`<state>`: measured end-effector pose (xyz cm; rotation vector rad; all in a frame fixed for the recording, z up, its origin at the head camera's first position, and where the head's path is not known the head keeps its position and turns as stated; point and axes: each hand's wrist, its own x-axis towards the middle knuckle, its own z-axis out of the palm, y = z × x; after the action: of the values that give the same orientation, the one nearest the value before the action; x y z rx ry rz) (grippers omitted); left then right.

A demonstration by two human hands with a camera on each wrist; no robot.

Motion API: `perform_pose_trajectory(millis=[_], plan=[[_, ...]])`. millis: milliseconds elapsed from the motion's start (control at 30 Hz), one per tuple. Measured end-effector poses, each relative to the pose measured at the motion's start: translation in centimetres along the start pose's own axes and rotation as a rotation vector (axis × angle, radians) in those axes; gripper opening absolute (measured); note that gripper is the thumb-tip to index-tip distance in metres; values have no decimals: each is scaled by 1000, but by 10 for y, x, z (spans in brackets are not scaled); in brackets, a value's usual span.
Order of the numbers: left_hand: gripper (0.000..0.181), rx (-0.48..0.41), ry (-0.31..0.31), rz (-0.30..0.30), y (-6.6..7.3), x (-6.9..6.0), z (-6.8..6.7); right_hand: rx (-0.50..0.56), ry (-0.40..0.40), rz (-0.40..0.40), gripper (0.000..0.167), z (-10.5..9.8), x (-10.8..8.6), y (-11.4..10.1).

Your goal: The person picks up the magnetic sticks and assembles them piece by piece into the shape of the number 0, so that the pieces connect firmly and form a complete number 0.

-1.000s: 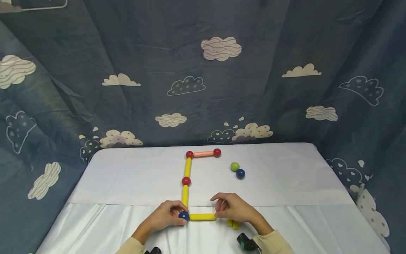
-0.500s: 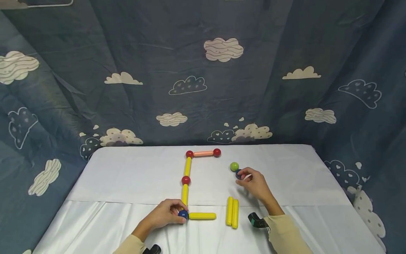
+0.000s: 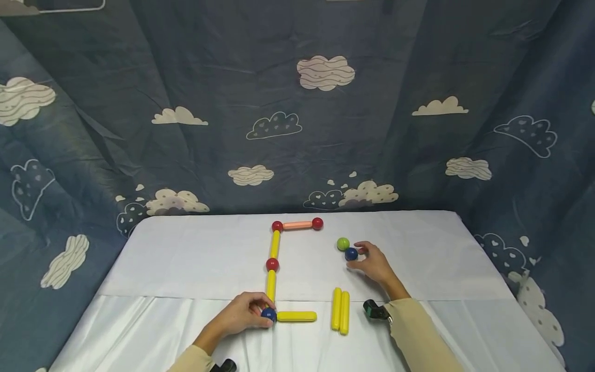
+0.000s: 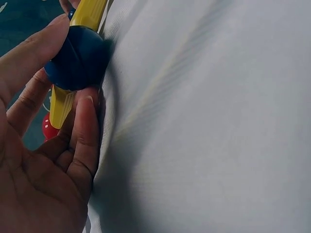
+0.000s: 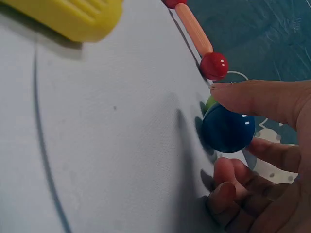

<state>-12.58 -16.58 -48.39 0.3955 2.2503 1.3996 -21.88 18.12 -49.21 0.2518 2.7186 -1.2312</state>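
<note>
My left hand (image 3: 241,314) pinches a blue ball (image 4: 79,58) at the corner of a stick-and-ball figure lying on the white table. From that ball one yellow stick (image 3: 296,316) points right, and another yellow stick (image 3: 271,285) leads away to a red ball (image 3: 272,264). Further right, my right hand (image 3: 375,266) has thumb and forefinger spread on either side of a second blue ball (image 3: 351,253). In the right wrist view the thumb overlaps this blue ball (image 5: 228,128); firm contact is not clear. A green ball (image 3: 343,244) sits against its far left side.
The figure continues with a far yellow stick (image 3: 275,245), a red corner ball (image 3: 277,226), an orange stick (image 3: 297,225) and a red end ball (image 3: 317,223). Two loose yellow sticks (image 3: 340,311) lie side by side. A cloud-patterned curtain (image 3: 297,150) hangs behind the table.
My right hand has left the right end of the near yellow stick and moved to the far blue ball, where its fingers have spread wider. My left hand stays on its ball.
</note>
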Motion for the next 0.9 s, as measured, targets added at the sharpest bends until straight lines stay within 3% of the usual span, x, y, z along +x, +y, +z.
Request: perform_pose_trajectory(millis=[400, 700, 900], plan=[[29, -2, 3, 7, -2, 0, -2, -49, 58, -47, 46, 6, 6, 3], [29, -9, -2, -10, -3, 1, -1, -38, -6, -96, 43, -7, -15, 0], [29, -13, -8, -1, -5, 2, -1, -28, -34, -121, 42, -3, -33, -8]])
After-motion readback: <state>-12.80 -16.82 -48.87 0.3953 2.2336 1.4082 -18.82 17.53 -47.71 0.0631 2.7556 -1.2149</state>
